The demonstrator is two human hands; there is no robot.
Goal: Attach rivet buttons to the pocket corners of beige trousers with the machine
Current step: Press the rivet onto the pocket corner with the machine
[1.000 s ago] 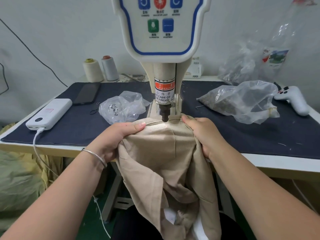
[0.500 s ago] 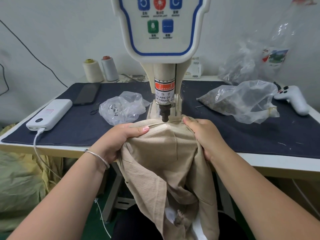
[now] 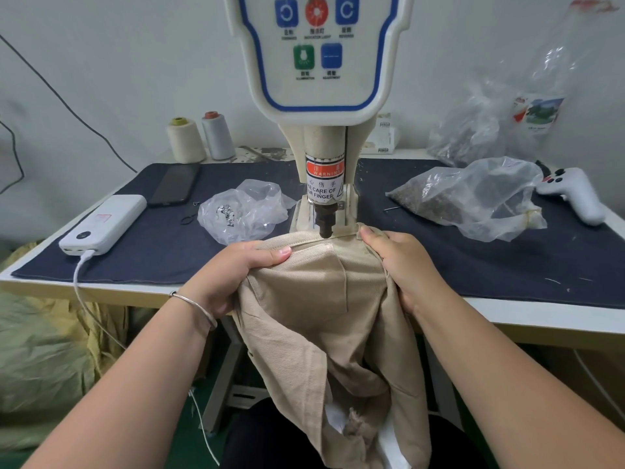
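Observation:
The beige trousers (image 3: 321, 299) hang over the table's front edge, their top seam lying under the dark punch (image 3: 325, 228) of the rivet machine (image 3: 321, 62). My left hand (image 3: 233, 275) grips a bunch of the cloth on the left, thumb lying along the seam. My right hand (image 3: 402, 265) grips the cloth on the right, fingertips close to the punch. The fabric is stretched between both hands. The punch tip touches the seam; no rivet is visible on the cloth.
A clear bag with silver rivets (image 3: 243, 211) lies left of the machine. A power bank (image 3: 105, 221) with cable and a phone (image 3: 176, 184) sit far left. Thread cones (image 3: 199, 140) stand behind. Larger plastic bags (image 3: 473, 198) and a white controller (image 3: 575, 194) lie right.
The punch, raised half a second ago, is down on the seam again. Both hands keep their grip and shifted the cloth slightly.

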